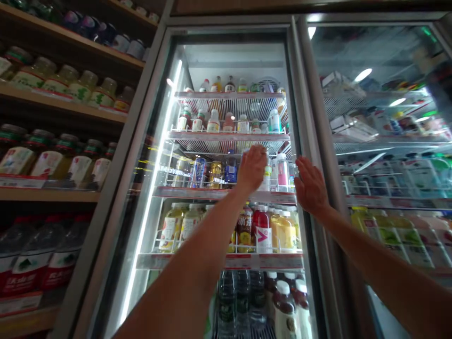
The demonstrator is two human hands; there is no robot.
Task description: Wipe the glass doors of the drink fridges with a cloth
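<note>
our left hand (251, 167) is up at a bottle (268, 175) on the third shelf (197, 192) of the fridge (231, 61). the fingers curl over the top of the bottle. we cannot tell if they are shut on it or just touching, as the hand hides the cap. our right hand (310, 186) is at 3 o'clock from the left one. it is flat, fingers spread, holding nothing, up by the frame (300, 94) on the right of the fridge.

to do this well, we think we should wrap the fingers round the neck of the bottle, not just the cap. lift it a little over the shelf rail, then bring it straight back to us. go slow, as a pink bottle (282, 172) stands just beside it at 3 o'clock and could tip. keep the right hand flat and steady.

the bottle looks pale and stands upright, near the right end of its row. most of it is hidden by the hand. cans (198, 172) stand at 9 o'clock on the same shelf. yellow bottles (171, 228) are one shelf down, at 7 o'clock. jars (63, 80) sit on wood shelves far off at 9 o'clock.
</note>
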